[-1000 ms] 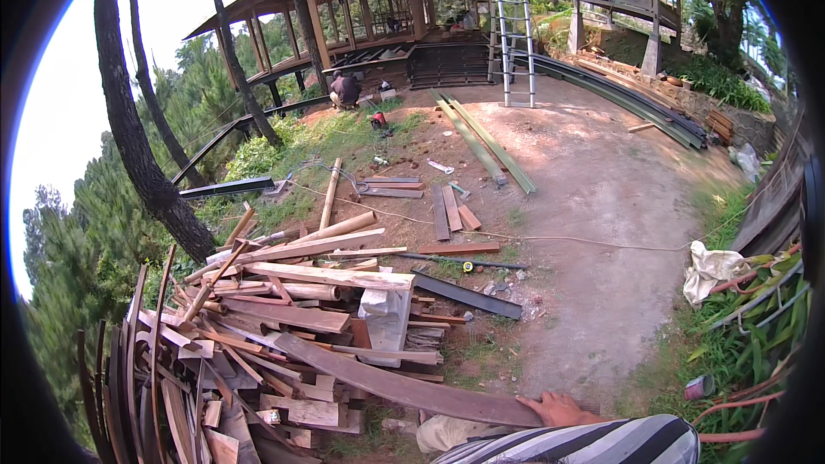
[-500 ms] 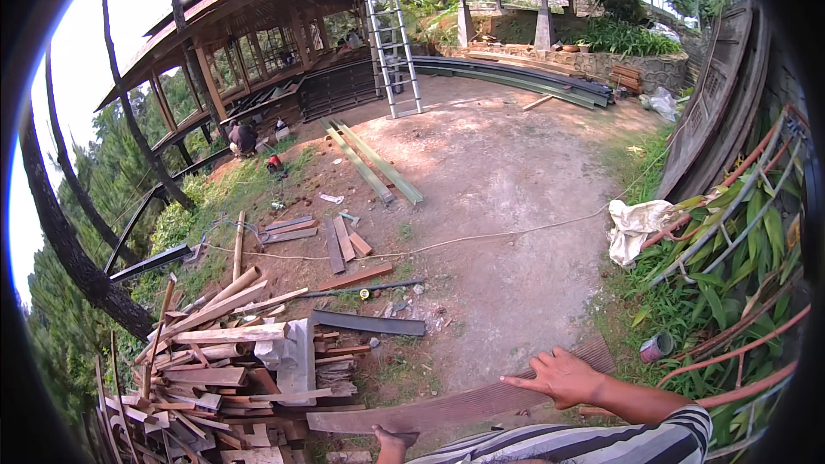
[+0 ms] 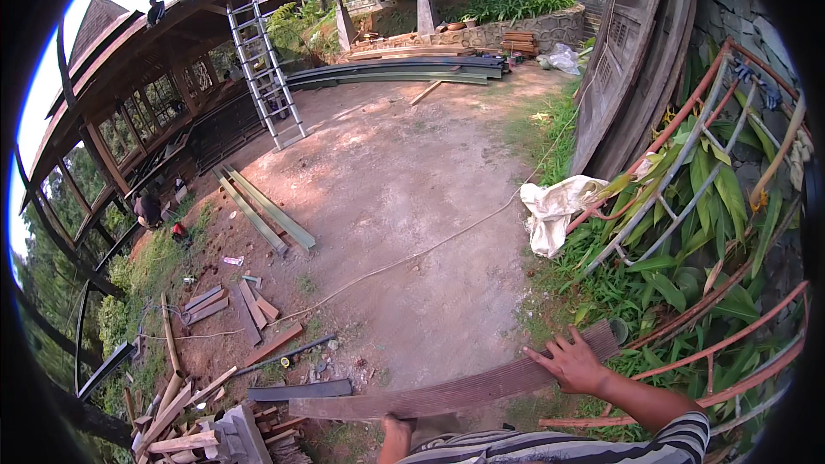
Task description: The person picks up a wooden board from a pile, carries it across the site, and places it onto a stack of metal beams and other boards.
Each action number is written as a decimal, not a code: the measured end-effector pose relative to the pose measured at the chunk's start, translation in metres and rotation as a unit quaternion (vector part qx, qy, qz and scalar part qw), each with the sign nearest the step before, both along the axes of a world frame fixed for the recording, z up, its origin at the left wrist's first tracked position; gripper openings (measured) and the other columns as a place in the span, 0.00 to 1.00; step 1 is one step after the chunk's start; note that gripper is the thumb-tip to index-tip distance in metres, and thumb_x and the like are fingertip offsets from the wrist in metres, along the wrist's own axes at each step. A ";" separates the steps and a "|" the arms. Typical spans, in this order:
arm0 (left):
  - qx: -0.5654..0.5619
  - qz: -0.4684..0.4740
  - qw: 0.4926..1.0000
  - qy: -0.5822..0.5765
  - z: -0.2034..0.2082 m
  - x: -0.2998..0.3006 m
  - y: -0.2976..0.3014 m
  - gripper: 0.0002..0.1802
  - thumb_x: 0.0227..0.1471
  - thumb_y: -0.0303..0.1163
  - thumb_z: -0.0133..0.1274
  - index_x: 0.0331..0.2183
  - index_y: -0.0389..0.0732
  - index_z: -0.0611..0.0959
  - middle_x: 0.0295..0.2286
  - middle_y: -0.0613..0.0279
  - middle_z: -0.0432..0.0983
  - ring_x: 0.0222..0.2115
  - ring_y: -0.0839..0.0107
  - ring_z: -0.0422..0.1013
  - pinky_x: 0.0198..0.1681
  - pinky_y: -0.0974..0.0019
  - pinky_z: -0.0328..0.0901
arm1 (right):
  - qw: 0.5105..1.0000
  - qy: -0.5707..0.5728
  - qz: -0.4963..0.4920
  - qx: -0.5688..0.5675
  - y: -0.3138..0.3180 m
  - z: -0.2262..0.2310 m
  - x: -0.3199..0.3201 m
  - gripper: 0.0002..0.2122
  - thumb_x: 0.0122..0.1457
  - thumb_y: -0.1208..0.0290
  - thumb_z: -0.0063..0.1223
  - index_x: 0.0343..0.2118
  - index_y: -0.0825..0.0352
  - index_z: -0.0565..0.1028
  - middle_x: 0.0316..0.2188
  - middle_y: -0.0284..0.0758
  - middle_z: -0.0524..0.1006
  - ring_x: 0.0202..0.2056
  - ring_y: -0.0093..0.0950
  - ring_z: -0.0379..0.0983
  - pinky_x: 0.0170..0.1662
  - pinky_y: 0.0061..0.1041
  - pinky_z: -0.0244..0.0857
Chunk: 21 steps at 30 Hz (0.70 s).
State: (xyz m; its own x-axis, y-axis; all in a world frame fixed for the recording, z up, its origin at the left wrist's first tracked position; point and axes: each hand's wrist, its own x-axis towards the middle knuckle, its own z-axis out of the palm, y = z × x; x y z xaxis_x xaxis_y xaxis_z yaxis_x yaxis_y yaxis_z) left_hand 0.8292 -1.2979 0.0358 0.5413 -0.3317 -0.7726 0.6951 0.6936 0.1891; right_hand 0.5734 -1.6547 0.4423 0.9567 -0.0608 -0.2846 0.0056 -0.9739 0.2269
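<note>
A long brown grooved plank [image 3: 464,391] stretches across in front of me, its right end higher than its left. My left hand [image 3: 398,436] is closed at the plank's near edge, left of its middle; the fingers are partly hidden behind it. Over the right part of the plank lies my right hand [image 3: 577,367], fingers spread apart and resting on the grooved face. Just beyond the plank's left end, a dark flat board [image 3: 299,390] lies on the ground.
A pile of scrap wood [image 3: 185,430] is at lower left. Short boards [image 3: 249,309] and a rope [image 3: 378,271] lie on the dirt. A ladder [image 3: 262,73] leans against the roof. Metal frames [image 3: 679,198], plants and a white sack [image 3: 554,210] line the right side.
The view has swung right, so the surroundings shift left. My right hand has spread its fingers after one finger was stretched out leftward. My left hand remains at the plank's near edge.
</note>
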 end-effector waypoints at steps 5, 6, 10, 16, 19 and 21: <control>0.039 0.051 0.998 -0.015 0.050 0.096 -0.087 0.33 0.63 0.56 0.33 0.59 0.45 0.69 0.57 0.53 0.67 0.57 0.47 0.64 0.60 0.33 0.57 | 0.997 -0.010 -0.082 -0.005 -0.089 -0.051 0.067 0.46 0.47 0.60 0.64 0.68 0.63 0.53 0.54 0.47 0.68 0.63 0.48 0.58 0.64 0.63 0.44; 0.038 0.061 0.996 -0.043 0.057 0.117 -0.103 0.33 0.64 0.55 0.32 0.60 0.45 0.68 0.57 0.53 0.66 0.57 0.47 0.64 0.60 0.32 0.57 | 0.997 -0.037 -0.068 -0.009 -0.105 -0.061 0.085 0.44 0.44 0.60 0.65 0.66 0.65 0.58 0.50 0.46 0.70 0.59 0.47 0.63 0.63 0.61 0.46; 0.104 0.105 0.985 -0.089 0.048 0.224 -0.157 0.28 0.60 0.54 0.45 0.53 0.45 0.75 0.53 0.53 0.72 0.52 0.50 0.68 0.58 0.36 0.60 | 0.988 -0.014 -0.090 0.123 -0.170 -0.082 0.180 0.41 0.40 0.59 0.66 0.61 0.65 0.64 0.46 0.44 0.70 0.53 0.44 0.66 0.60 0.53 0.52; 0.212 0.039 0.963 -0.160 0.176 0.377 -0.258 0.29 0.60 0.48 0.48 0.57 0.42 0.70 0.52 0.53 0.70 0.52 0.50 0.68 0.56 0.38 0.61 | 0.969 -0.024 -0.130 0.210 -0.284 -0.068 0.307 0.41 0.35 0.58 0.66 0.58 0.63 0.67 0.45 0.44 0.70 0.52 0.43 0.67 0.57 0.44 0.56; 0.072 0.076 0.973 -0.205 0.240 0.447 -0.332 0.28 0.55 0.49 0.52 0.52 0.41 0.74 0.46 0.53 0.74 0.48 0.51 0.71 0.54 0.43 0.64 | 0.960 -0.046 -0.143 0.238 -0.336 -0.063 0.367 0.41 0.34 0.59 0.66 0.57 0.64 0.67 0.45 0.44 0.71 0.52 0.43 0.67 0.56 0.43 0.57; -0.029 0.090 0.976 -0.195 0.245 0.495 -0.395 0.28 0.51 0.50 0.53 0.48 0.41 0.76 0.42 0.52 0.76 0.45 0.50 0.72 0.53 0.44 0.64 | 0.955 -0.034 -0.152 0.251 -0.378 -0.068 0.412 0.41 0.34 0.59 0.66 0.57 0.64 0.67 0.45 0.45 0.71 0.53 0.44 0.67 0.57 0.43 0.57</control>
